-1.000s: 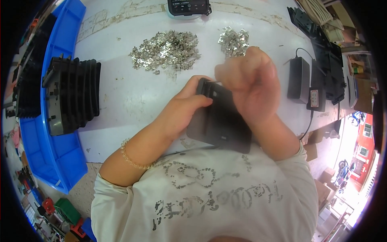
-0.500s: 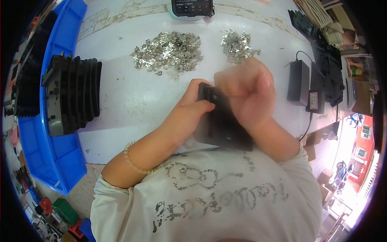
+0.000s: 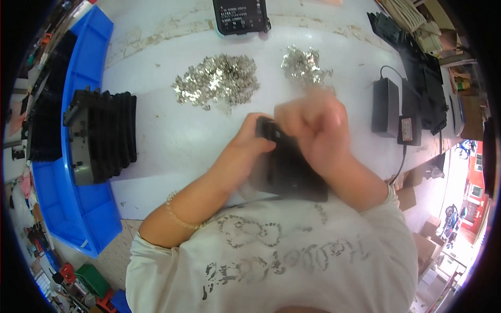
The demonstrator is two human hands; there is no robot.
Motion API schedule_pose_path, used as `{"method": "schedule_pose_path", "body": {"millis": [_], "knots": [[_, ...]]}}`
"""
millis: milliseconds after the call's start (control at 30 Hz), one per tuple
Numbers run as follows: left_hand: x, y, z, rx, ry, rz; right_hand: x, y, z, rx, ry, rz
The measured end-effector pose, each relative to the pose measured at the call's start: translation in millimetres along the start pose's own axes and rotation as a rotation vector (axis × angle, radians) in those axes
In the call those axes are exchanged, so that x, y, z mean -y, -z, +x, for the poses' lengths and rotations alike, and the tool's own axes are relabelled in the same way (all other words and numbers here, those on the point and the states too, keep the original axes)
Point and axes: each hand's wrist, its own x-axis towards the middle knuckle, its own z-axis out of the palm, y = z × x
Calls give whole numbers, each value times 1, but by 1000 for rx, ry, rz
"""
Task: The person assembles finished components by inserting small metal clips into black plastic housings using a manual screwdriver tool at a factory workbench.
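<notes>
My left hand grips the left edge of a flat black plastic housing, thumb lying on its upper face. The housing is tilted close against my shirt. Over its far right part, my right hand is closed with the fingers curled in a pinch. Motion smears those fingertips, and whatever they hold is hidden. Just beyond the right hand lies a small pile of shiny metal clips. A larger pile of the same clips spreads farther left.
At left, a stack of black plastic housings leans on a blue bin. A phone-like screen stands at the far edge. A black power adapter with a cable sits at right, beside more black parts.
The whole view has shifted, so the table things appear slightly lower. My left hand keeps its hold on the housing. My right hand stays curled over it, moving slightly.
</notes>
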Motion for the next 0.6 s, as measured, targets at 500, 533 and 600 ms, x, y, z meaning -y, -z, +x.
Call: {"method": "schedule_pose_path", "body": {"millis": [500, 533, 600], "knots": [[-20, 8, -9, -184, -282, -489, 63, 17, 20, 515, 147, -1146], [-16, 16, -7, -187, -282, -487, 65, 19, 20, 508, 173, -1143], [-10, 35, -2, 347, -419, -489, 68, 24, 17, 417, 186, -1072]]}}
